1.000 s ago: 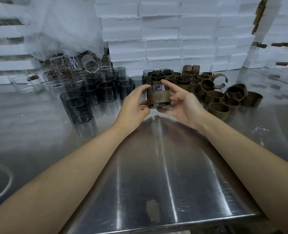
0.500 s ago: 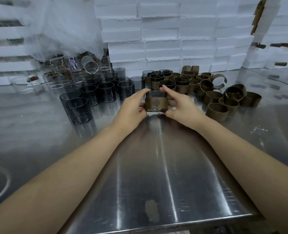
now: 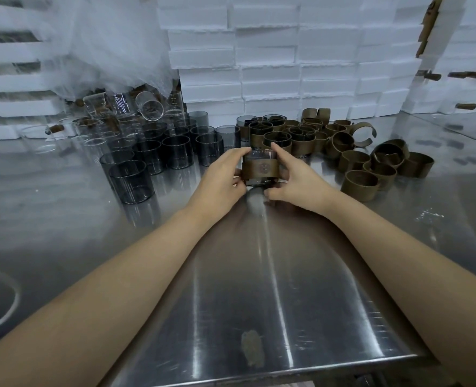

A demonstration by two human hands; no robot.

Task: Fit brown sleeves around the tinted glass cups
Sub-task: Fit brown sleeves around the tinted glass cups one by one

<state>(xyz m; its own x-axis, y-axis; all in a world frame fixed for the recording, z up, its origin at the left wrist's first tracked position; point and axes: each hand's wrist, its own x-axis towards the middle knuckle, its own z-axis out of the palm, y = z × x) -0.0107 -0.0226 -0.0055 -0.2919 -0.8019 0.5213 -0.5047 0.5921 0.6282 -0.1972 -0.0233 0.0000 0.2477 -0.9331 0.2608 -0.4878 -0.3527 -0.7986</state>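
Brown sleeve (image 3: 260, 169) with round emblem; smoky grey cups (image 3: 132, 180); white foam boxes (image 3: 270, 65)

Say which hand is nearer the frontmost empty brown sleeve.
Right. The right hand holds the sleeved cup left of the empty sleeve; the left hand holds the cup's other side, farther.

Sleeve (image 3: 260, 169) emblem blurred, illegible

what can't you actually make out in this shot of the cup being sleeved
Head view: the sleeve's far side faces away, so whether its ends meet is hidden.
The emblem on it is too small to read.
The cup's base is largely covered by the left hand and right hand; contact with the table cannot be told.
A curved rim at the left is cut off by the frame edge.
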